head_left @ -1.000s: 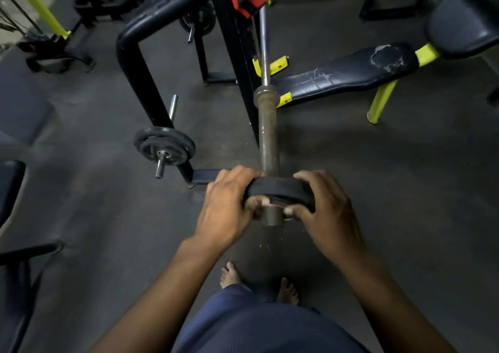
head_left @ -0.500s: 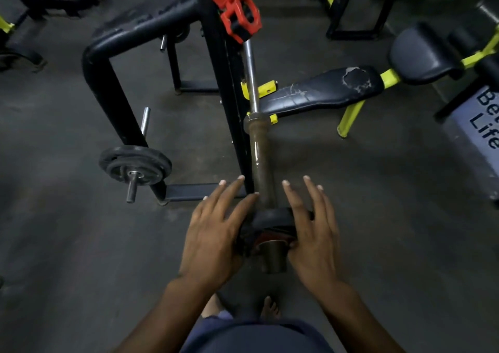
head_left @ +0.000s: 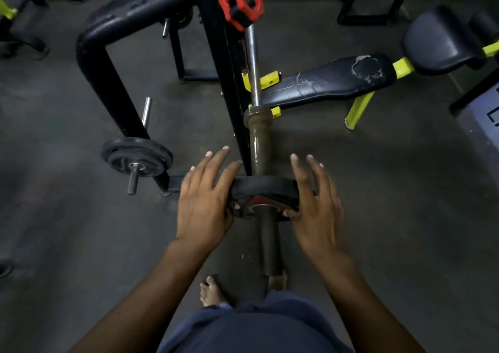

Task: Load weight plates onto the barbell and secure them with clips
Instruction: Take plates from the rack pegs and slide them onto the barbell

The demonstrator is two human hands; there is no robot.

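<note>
The left hand point(head_left: 204, 198) lies flat against the left edge of a small black weight plate point(head_left: 266, 190), its fingers straight and spread over the rim, the thumb tucked against the plate's near face. The right hand point(head_left: 317, 204) mirrors it on the right edge, fingers extended past the rim and the thumb pressing the near face beside the hub; neither hand is curled round the plate, both press and steady it with open palms. The plate is threaded on the barbell sleeve point(head_left: 260, 153), partway along it, with a stretch of bare sleeve beyond toward the sleeve collar point(head_left: 258, 115) and the sleeve's end sticking out on the near side. It looks a small, rigid disc with a red ring round its bore, probably light enough for palms alone, and stiff enough that even pressure on both edges should keep it square to the sleeve; pushed unevenly it would likely cock and bind on the dull, rusty-looking metal. The flat near face close to the hub seems the best place to push. Beyond the collar, up the thin shaft, a red barbell clip point(head_left: 237, 3) sits on or by the black rack upright point(head_left: 220, 64); which, I cannot tell. Left of the sleeve, another plate point(head_left: 136, 157) hangs on a storage peg, and right of it lies a worn bench pad point(head_left: 329, 78).
</note>
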